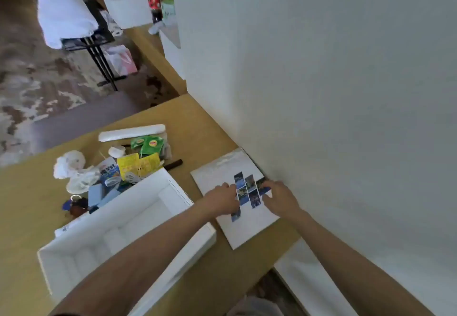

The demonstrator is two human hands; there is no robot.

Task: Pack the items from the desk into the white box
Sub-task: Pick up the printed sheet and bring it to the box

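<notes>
Against a white wall, a tan desk is holding an open white box at near left. Tea packets and a crumpled bag are lying jumbled beyond it. A person is working at a white booklet that is lying flat right of the box, one edge against the wall. The left hand is resting on its photo-printed cover, and the right hand is reaching to the edge by the wall. Blur is hiding whether either hand is pinching or merely pressing. The booklet is looking thin, light and bendable, with a likely slick cover. Sliding it clear of the wall and lifting by two opposite edges is probably safest.
</notes>
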